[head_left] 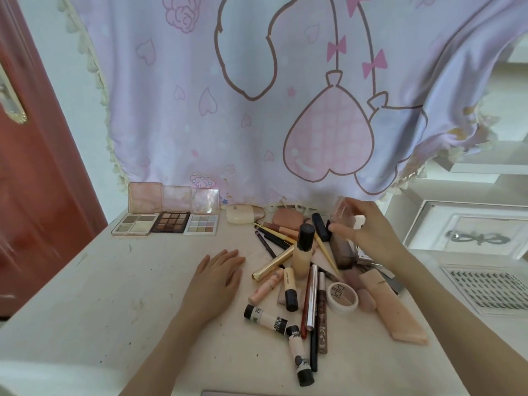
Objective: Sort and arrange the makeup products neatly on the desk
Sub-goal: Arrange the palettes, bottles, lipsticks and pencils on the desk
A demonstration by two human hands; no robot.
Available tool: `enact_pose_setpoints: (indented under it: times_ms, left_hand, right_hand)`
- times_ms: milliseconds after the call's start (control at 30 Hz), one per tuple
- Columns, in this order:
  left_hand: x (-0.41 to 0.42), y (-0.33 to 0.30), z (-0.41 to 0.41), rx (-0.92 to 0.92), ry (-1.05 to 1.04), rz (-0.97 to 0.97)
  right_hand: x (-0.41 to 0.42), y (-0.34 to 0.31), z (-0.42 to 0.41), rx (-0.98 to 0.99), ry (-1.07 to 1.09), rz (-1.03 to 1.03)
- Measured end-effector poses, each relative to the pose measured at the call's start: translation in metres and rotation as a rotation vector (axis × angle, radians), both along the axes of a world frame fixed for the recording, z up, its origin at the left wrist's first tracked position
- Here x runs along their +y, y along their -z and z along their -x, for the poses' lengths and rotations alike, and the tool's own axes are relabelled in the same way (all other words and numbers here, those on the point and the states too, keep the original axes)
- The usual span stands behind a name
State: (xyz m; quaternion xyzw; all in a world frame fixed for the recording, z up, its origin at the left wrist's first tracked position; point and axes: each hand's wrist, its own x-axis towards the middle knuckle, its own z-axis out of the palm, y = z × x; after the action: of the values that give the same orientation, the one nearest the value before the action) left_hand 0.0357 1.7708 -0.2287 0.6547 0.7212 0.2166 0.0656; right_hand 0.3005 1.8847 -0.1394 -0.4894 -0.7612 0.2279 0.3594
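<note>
A pale desk (114, 295) fills the lower frame, under a lilac curtain (257, 95) hanging across the top. Three open palettes (165, 221) stand in a tidy row at centre left, lids up against the curtain. Right of centre lies a jumbled heap of makeup products (308, 281): a black-capped foundation bottle (304, 252) standing upright in the middle of it, with tubes, pencils, a gold tube and a round compact lying around it.

The right hand (368, 232), at centre right, pinches a translucent pinkish case (347, 217) between thumb and fingers, lifted just above the far right edge of the heap. The left hand (220, 278) lies flat on the bare desk at centre, fingers straight, holding nothing, just left of the heap.

The risk, as I judge it: the lifted case passes close to the upright bottle, and a knock from wrist or case could topple it into the loose tubes and send the round ones rolling off toward the lower edge.
</note>
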Motion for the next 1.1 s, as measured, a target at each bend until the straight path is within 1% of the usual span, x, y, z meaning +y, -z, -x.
enact_pose_setpoints:
  times_ms: [67,133,200,267,333,433,500,567,633,700,800,967,1100]
  left_hand:
    - [-0.001,-0.001,0.0,-0.079,-0.025,-0.034]
    - [-0.004,-0.004,-0.001,-0.165,-0.045,-0.053]
    - [-0.005,-0.012,-0.004,-0.271,-0.02,-0.057]
    - [-0.007,-0.026,-0.007,-0.349,0.021,-0.109]
    - [-0.01,-0.051,-0.01,-0.393,0.067,-0.217]
    - [-0.02,-0.096,-0.017,-0.477,0.173,-0.353]
    - [-0.026,-0.118,-0.018,-0.474,0.263,-0.416]
    - [-0.032,-0.129,-0.015,-0.419,0.318,-0.44]
    - [-0.037,-0.128,-0.008,-0.369,0.322,-0.452]
    - [-0.044,-0.121,0.001,-0.375,0.284,-0.441]
    - [-0.056,-0.114,0.015,-0.417,0.235,-0.374]
    - [-0.069,-0.108,0.036,-0.483,0.264,-0.314]
    - [-0.073,-0.104,0.045,-0.538,0.242,-0.284]
  right_hand:
    - [-0.005,-0.014,0.003,0.114,-0.03,-0.02]
    - [-0.017,-0.032,0.009,0.172,-0.093,-0.046]
    - [-0.035,-0.051,0.019,0.207,-0.159,-0.069]
    - [-0.05,-0.063,0.032,0.273,-0.206,-0.041]
    - [-0.059,-0.068,0.047,0.316,-0.236,0.05]
    - [-0.069,-0.067,0.072,0.371,-0.331,0.293]
    - [-0.076,-0.064,0.087,0.415,-0.432,0.442]
    - [-0.083,-0.061,0.1,0.455,-0.511,0.539]
    - [-0.087,-0.055,0.11,0.476,-0.521,0.609]
    - [-0.092,-0.047,0.119,0.48,-0.547,0.653]
    - [-0.099,-0.036,0.135,0.523,-0.568,0.787]
    - [-0.108,-0.026,0.155,0.568,-0.562,1.038]
    - [-0.111,-0.026,0.163,0.566,-0.623,1.12]
